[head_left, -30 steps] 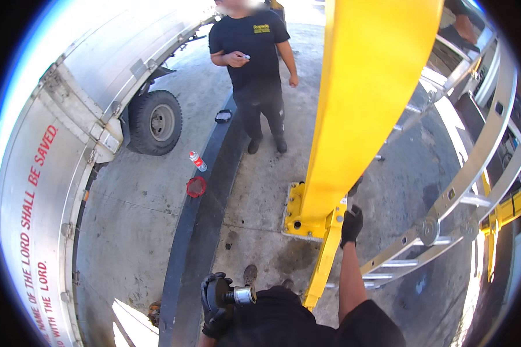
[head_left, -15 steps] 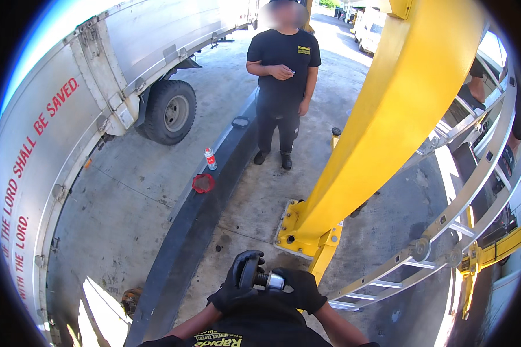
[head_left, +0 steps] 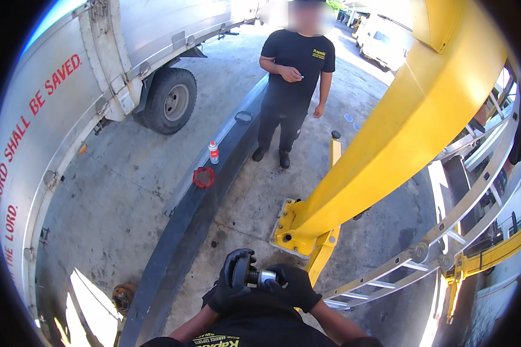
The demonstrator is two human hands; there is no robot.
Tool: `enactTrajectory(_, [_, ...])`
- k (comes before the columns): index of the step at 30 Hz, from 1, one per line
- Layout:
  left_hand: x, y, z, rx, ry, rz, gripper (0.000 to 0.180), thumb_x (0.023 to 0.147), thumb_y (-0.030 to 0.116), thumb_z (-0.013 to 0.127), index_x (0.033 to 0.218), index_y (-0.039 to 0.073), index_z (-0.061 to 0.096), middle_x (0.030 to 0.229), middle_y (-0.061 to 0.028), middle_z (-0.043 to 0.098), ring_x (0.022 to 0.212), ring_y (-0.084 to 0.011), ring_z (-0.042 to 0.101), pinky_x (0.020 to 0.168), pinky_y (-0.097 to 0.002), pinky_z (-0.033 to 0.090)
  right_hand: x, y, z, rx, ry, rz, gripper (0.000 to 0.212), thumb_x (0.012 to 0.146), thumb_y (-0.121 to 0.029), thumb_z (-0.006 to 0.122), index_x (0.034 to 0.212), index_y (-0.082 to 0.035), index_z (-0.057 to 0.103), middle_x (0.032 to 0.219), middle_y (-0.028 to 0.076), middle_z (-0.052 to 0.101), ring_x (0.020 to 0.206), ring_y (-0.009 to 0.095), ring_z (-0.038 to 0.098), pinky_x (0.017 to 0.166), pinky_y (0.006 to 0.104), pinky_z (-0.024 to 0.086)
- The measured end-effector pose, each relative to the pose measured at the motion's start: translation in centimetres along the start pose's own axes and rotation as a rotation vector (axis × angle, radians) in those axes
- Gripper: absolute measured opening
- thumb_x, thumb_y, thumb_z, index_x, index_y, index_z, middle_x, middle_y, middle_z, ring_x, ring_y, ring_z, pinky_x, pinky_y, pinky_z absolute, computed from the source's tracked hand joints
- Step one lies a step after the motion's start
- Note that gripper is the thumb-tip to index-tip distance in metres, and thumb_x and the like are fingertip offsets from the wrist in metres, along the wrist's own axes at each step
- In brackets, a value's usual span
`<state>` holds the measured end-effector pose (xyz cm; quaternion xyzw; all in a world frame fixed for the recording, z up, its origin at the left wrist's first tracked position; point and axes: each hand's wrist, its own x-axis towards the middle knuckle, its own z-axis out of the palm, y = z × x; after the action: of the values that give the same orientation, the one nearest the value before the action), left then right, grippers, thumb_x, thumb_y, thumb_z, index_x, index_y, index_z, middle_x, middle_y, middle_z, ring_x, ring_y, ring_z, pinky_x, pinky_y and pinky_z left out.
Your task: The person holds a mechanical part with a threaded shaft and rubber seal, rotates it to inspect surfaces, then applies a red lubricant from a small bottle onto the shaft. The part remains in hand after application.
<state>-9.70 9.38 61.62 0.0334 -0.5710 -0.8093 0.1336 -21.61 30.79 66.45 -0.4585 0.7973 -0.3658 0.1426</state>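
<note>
In front of my belly, both hands are in black gloves. My left hand (head_left: 228, 283) is wrapped round a thick dark metal piece (head_left: 241, 270) with a curved edge. A dark threaded bolt (head_left: 253, 278) sticks out of it to the right and ends in a shiny silver cylinder (head_left: 266, 277). My right hand (head_left: 295, 287) is closed at the cylinder's right end, fingers bent round it. The exact kind of this threaded tool cannot be made out, and the palms hide part of it.
A yellow lift post (head_left: 382, 133) stands ahead on a bolted base. An aluminium ladder (head_left: 434, 246) leans at right. The dark raised curb (head_left: 185, 243) bears a red-rimmed dish (head_left: 203, 177) and spray can (head_left: 213, 152). Beyond it are a person (head_left: 298, 75) and a truck (head_left: 122, 46).
The whole view has shifted a little. My hands and the threaded tool sit slightly further left in the picture, and less of the silver cylinder shows. Both hands keep their hold.
</note>
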Motion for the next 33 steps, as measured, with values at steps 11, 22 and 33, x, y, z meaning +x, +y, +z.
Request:
enactTrajectory(11, [0.4,2.5,-5.8,-0.119,0.057,0.053,0.111,0.076,0.055,0.096,0.160,0.008,0.041,0.155,-0.0134,0.050,0.137,-0.0304,0.058,0.111,-0.0476,0.053,5.5,-4.8,3.1,-0.144,0.146,-0.242,0.057,0.092,-0.029,0.086,0.137,-0.003,0.064,0.128,0.020,0.072,0.117,0.041,0.070,0.099,0.0461,0.057])
enactTrajectory(22, [1.6,2.6,-9.8,-0.145,-0.102,-0.010,0.109,0.077,0.050,0.096,0.161,0.008,0.041,0.157,-0.0140,0.050,0.141,-0.0299,0.055,0.116,-0.0485,0.050,7.3,-7.5,5.2,-0.010,0.156,0.066,0.047,0.098,-0.035,0.079,0.130,-0.002,0.070,0.121,0.019,0.074,0.112,0.039,0.072,0.097,0.0477,0.057])
enactTrajectory(33, [3.7,1.6,-9.8,-0.116,-0.203,-0.084,0.112,0.079,0.052,0.095,0.165,0.006,0.039,0.158,-0.0129,0.051,0.142,-0.0286,0.056,0.118,-0.0460,0.049,5.6,-3.8,8.1,0.269,0.205,0.484,0.046,0.092,-0.041,0.085,0.121,-0.007,0.075,0.109,0.015,0.076,0.098,0.039,0.074,0.089,0.0493,0.057])
